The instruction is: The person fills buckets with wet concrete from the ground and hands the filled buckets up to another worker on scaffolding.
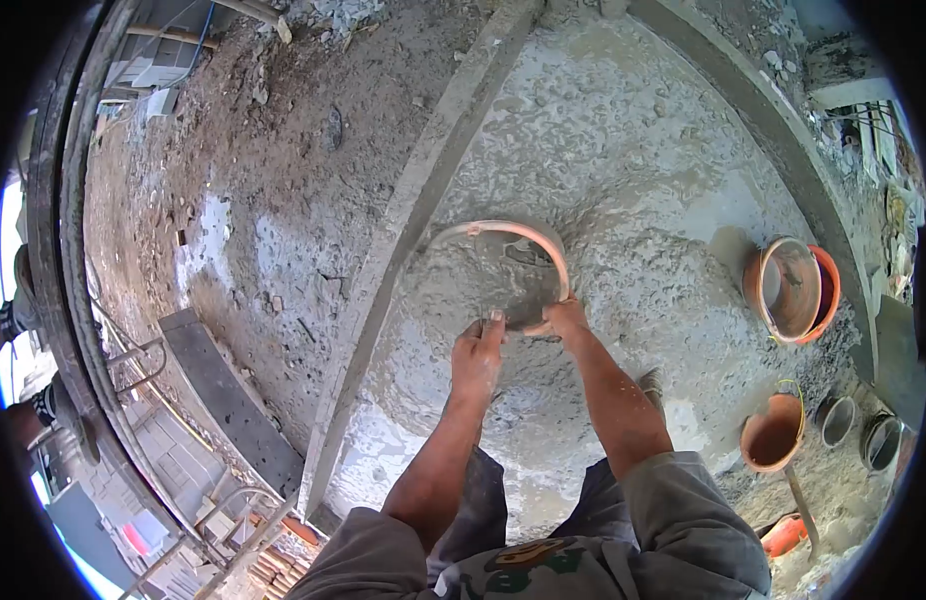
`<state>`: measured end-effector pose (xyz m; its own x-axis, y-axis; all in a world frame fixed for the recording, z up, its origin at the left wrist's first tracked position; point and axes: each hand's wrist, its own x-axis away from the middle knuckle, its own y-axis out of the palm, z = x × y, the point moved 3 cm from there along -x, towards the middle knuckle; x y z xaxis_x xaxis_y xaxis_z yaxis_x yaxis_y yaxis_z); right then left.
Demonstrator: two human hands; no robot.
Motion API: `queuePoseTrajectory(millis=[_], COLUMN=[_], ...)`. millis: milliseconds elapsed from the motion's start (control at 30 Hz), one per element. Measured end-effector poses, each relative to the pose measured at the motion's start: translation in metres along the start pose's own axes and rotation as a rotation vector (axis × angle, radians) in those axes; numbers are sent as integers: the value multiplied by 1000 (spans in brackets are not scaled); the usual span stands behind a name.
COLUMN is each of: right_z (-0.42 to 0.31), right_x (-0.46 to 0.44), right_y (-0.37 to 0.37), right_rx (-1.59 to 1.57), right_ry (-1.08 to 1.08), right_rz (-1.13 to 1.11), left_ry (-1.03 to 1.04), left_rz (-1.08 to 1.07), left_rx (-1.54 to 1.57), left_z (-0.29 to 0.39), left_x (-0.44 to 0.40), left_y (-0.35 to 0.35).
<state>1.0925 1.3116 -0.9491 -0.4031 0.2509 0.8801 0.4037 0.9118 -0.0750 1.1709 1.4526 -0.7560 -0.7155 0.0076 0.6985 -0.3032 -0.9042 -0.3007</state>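
1. The right hand [565, 315] is closing around the rim of an orange-edged container [560, 262]; its fingers are curling tightly there, and part of them is being hidden by the rim.
2. The left hand [478, 345] is holding the near edge of the same container, with the thumb pointing upward over it; the other fingers are mostly hiding underneath, so how far they are reaching I cannot tell.
3. The container is sitting low over the wet concrete [633, 230], in front of the person, just beside the left-hand concrete beam [408, 220]. Grey mix is coating its inside, and its left edge is blending with the ground, so the outline is becoming hard to follow there.
4. On the right, a pale orange bucket [755, 285] is leaning on its side, and it is partly hiding a red bucket [833, 285] behind it.
5. Nearer, another bucket [748, 440] is lying tilted, showing its brown inside.
6. The right forearm is partly covering one shoe [652, 384].
7. At the left, metal poles [78, 200] are crossing the view, and the dark round border is cutting off whatever is standing beyond them.
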Motion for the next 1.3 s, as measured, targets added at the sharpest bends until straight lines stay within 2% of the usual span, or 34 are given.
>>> queuePoseTrajectory(millis=[100,200,233,300,333,433,467,567,633,767,833,900,933,967,1033,1100,1167,1233,1267,1300], right_z=[-21,43,57,27,12,-65,-71,-121,-195,-287,-328,-367,-381,-397,-425,-446,-467,-489,-491,-495], right_x=[45,47,56,104,133,223,233,292,381,488,527,567,586,603,628,643,670,686,697,709], right_y=[-11,5,12,3,-3,-8,-10,-4,6,39,62,85,97,110,132,154,174,194,199,195], right_rx=[-64,-285,-330,-89,-12,68,276,226,214,49,60,80,42,9,65,65,89,109,-20,55], right_ry=[328,403,394,316,271,143,33,-91,-189,-360,-455,-526,-558,-598,-647,-725,-769,-885,-1020,-1038], right_rz=[-19,-10,61,71,146,248,308,150,60,-203,-249,-315,-341,-368,-411,-423,-455,-466,-493,-446], left_ry=[100,65,41,-14,-28,51,99,219,347,539,669,714,715,745,854,871,898,922,956,944], left_rz=[15,-44,-59,-111,-127,-136,-128,-194,-165,-170,-170,-242,-194,-266,-84,76,150,282,313,478], left_rx=[-88,-119,-88,14,76,-20,-62,27,36,165,191,235,242,247,44,30,29,-6,-51,-192], left_z=[18,56,69,94,107,140,152,227,270,365,404,443,464,481,505,525,553,559,568,579], left_x=[16,47,59,85,101,140,147,212,248,333,360,384,393,393,415,421,400,426,425,421], left_y=[11,-12,-21,-44,-58,-107,-124,-187,-232,-321,-359,-396,-412,-432,-459,-483,-532,-543,-562,-589])
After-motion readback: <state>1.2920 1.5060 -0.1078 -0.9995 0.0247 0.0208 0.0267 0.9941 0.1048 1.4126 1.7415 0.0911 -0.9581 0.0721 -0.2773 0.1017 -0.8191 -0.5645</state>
